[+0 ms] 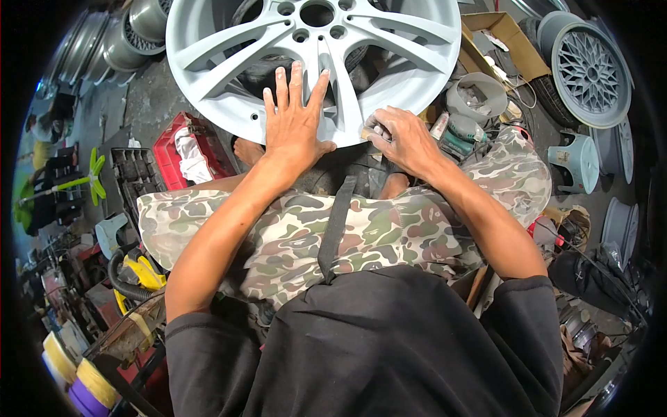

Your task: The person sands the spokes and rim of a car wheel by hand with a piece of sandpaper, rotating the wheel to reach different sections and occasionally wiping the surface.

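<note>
Left of the grey wheel rim's (229,42) lower edge sits a red tray (167,149) with a rag. Then comes your left hand (295,125), fingers spread flat on the rim's lower spokes, gripping nothing, likely bracing it steady. Just right, at the rim's bottom lip, your right hand (403,139) curls its fingers tight around a small pale pad (368,131), pressed against the edge.
</note>
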The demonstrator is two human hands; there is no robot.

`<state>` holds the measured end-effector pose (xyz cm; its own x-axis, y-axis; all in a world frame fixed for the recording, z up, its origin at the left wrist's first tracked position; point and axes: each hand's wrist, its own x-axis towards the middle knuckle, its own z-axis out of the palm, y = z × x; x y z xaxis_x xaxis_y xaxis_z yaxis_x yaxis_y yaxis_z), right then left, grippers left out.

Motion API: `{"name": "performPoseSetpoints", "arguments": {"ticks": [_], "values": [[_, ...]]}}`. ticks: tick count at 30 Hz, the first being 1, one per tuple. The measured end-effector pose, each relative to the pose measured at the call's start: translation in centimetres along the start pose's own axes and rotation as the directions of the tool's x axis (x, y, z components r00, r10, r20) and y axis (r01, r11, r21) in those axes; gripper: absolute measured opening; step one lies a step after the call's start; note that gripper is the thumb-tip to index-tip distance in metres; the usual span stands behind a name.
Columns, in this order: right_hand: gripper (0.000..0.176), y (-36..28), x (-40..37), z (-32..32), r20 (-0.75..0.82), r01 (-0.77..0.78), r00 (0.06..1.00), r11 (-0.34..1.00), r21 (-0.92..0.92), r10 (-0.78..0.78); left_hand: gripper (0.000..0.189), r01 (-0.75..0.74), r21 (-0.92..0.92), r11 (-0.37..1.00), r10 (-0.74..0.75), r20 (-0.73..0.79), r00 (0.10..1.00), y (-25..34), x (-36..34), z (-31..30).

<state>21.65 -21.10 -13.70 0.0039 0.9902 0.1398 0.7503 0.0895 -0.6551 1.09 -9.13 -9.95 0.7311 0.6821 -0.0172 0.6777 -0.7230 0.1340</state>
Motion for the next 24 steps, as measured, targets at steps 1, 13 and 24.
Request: {"name": "performPoseSetpoints", "arguments": {"ticks": [1, 13, 24], "values": [[0.019, 0.0, 0.0, 0.0, -0.002, 0.003, 1.000, 1.000, -0.014, -0.003, 0.131, 0.005, 0.001, 1.000, -0.005, 0.005, 1.000, -0.2, -0.1, -0.1], [0.015, -0.5, 0.2, -0.2, 0.011, 0.008, 1.000, 0.999, -0.053, -0.007, 0.131, 0.048, 0.011, 0.999, -0.048, 0.002, 0.999, -1.1, -0.5, -0.7], [0.029, -2.1, 0.8, -0.8, -0.040, 0.289, 0.952, 0.932, -0.219, -0.304, 0.125, -0.016, -0.032, 0.999, 0.015, -0.031, 0.999, 1.2, 0.7, 0.9]]}}
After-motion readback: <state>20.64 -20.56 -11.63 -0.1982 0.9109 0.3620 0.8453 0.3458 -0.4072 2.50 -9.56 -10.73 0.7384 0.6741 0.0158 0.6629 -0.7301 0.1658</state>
